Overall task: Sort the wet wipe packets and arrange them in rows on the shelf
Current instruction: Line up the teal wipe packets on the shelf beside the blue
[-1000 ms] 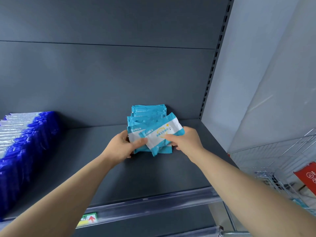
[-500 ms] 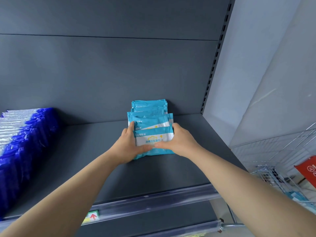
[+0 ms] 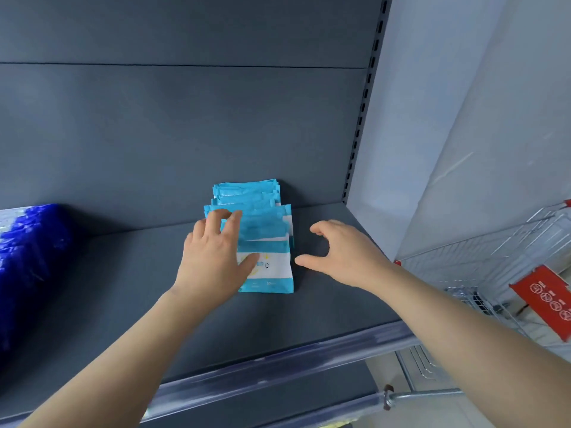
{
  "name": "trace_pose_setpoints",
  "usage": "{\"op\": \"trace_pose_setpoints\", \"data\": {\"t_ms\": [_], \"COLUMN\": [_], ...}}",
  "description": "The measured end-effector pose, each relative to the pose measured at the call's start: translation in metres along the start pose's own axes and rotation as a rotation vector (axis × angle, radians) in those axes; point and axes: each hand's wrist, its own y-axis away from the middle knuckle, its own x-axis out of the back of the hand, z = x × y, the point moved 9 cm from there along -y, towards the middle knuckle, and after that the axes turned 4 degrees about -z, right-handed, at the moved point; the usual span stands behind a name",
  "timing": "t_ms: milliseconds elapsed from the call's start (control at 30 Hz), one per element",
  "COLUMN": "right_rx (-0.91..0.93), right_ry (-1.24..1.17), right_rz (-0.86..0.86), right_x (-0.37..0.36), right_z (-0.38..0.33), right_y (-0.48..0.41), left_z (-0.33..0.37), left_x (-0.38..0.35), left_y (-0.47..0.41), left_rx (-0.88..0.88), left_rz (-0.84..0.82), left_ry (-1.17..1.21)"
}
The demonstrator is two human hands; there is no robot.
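Left hand [image 3: 213, 261], fingers straight, presses on the teal packets [image 3: 265, 239], a row at frame ctr on the shelf [image 3: 123, 288]. Right hand [image 3: 343, 254] hovers just beside them, fingers loose, holding nothing. Blue packets [image 3: 27, 257] at far left; wire cart [image 3: 494, 267] at lower right.

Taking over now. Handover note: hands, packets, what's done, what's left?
Left hand: open, fingers flat on top of the light-blue packet row, thumb on the front packet.
Right hand: open, holds nothing, just right of the row and apart from it.
Packets: the light-blue row runs forward from the back panel on the shelf; the dark-blue row is at far left.
Done: both rows stand on the shelf.
Left: probably squaring up the front packet. Cannot tell whether the cart holds more.
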Motion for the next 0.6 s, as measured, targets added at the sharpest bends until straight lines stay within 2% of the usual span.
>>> {"op": "trace_pose_setpoints", "data": {"t_ms": [133, 233, 433, 600], "right_rx": [0.037, 0.01, -0.129, -0.241], "right_ry": [0.096, 0.147, 0.203, 0.222], "right_rz": [0.07, 0.112, 0.11, 0.041], "right_x": [0.03, 0.05, 0.08, 0.102], "right_z": [0.04, 0.09, 0.236, 0.385], "right_y": [0.023, 0.043, 0.085, 0.121], "left_z": [0.09, 0.162, 0.311, 0.442], "left_x": [-0.004, -0.026, -0.088, -0.153], "left_y": [-0.012, -0.02, -0.035, -0.053], "left_rx": [-0.282, -0.41, -0.537, -0.561], "left_rz": [0.074, 0.02, -0.056, -0.144], "left_ry": [-0.043, -0.039, 0.003, 0.028]}}
